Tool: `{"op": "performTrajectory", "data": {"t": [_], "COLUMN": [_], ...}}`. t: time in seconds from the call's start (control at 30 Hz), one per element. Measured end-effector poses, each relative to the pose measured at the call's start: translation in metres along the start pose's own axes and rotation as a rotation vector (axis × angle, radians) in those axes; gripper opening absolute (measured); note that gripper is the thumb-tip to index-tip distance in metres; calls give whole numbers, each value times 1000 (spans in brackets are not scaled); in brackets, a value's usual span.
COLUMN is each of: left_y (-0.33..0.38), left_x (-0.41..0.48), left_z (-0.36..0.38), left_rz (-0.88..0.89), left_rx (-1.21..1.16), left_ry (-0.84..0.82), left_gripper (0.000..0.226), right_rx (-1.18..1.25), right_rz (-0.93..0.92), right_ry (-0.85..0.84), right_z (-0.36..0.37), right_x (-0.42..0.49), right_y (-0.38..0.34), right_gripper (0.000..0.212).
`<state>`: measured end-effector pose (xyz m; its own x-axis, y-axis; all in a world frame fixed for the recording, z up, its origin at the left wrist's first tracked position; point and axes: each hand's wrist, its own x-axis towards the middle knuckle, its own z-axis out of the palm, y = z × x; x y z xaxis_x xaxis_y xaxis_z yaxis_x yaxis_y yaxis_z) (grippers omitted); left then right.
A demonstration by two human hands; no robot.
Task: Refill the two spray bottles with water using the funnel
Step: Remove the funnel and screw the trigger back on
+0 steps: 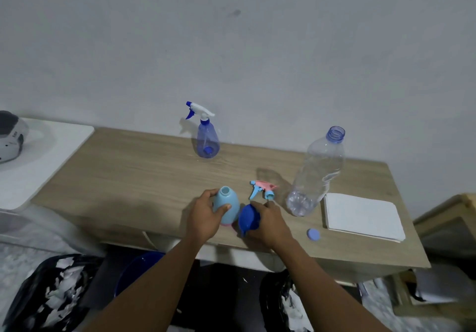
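A light blue spray bottle (228, 204) with its neck uncapped stands near the front of the wooden table (128, 177); my left hand (206, 214) grips its side. Just right of it, my right hand (269, 222) holds a dark blue funnel (248, 218) low over the tabletop. The bottle's pink-and-blue spray head (264, 188) lies on the table behind the funnel. A translucent blue spray bottle (207, 138) with a white-and-blue trigger stands at the back by the wall. A large clear plastic bottle (316, 174) stands uncapped on the right, with its blue cap (313, 234) lying in front.
A folded white cloth (363, 215) lies at the table's right end. A white surface (38, 156) with a rounded appliance adjoins on the left. Black bags (51, 293) and a blue bucket (136, 270) sit below the front edge. A wooden stand (448, 218) is at the right.
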<state>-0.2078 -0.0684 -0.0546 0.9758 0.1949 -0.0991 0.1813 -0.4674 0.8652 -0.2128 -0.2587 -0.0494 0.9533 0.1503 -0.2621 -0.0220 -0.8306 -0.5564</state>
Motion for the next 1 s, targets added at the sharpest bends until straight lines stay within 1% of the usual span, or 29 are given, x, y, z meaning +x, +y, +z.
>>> {"op": "performTrajectory", "data": {"t": [0.1, 0.23, 0.33, 0.4, 0.5, 0.53, 0.57, 0.6, 0.67, 0.7, 0.73, 0.8, 0.87, 0.93, 0.97, 1.0], "left_y": [-3, -6, -8, -10, -12, -12, -11, -11, -11, -12, -12, -13, -12, -13, -13, -13], "left_x": [2, 4, 6, 8, 13, 15, 17, 18, 18, 19, 18, 19, 19, 19, 20, 20], "left_z": [2, 2, 2, 1, 0, -1, -1, -2, -2, -2, -2, -2, -3, -2, -2, -3], "left_rz": [-8, -10, -8, -7, -16, -19, -21, -19, -13, -10, -10, -11, -15, -17, -20, -26], "left_rx": [-7, 0, -3, -14, -20, -21, -21, -21, -24, -25, -25, -24, -21, -15, -15, -18], "left_ry": [1, 7, 6, 0, -7, -8, -9, -8, -7, -6, -6, -14, -26, -41, -46, -51], "left_gripper": [52, 53, 52, 53, 53, 52, 52, 51, 50, 50, 50, 50, 49, 49, 49, 49], "right_rx": [-161, -196, -212, -156, 19, 78, 139, 209, 320, 328, 302, 213, 134, 24, 2, 33], "right_rz": [12, 50, 42, 30, 27, 16, 2, -17, -23, 12, 65, 206, 332, 369, 376, 381], "right_ry": [-8, 7, -11, -27, -36, -9, 44, 129, 325, 383, 403, 353, 264, 198, 194, 224], "right_z": [13, 20, 23, 24, 21, 18, 14, 11, 4, 2, 1, 0, 3, 7, 11, 13], "right_x": [9, 17, 22, 22, 18, 16, 16, 17, 28, 37, 49, 76, 94, 100, 104, 106], "right_y": [2, 4, 11, 16, 20, 21, 21, 22, 21, 22, 22, 24, 28, 33, 36, 36], "right_gripper": [90, 83, 75, 75, 93, 97, 95, 84, 51, 40, 35, 29, 27, 28, 29, 30]}}
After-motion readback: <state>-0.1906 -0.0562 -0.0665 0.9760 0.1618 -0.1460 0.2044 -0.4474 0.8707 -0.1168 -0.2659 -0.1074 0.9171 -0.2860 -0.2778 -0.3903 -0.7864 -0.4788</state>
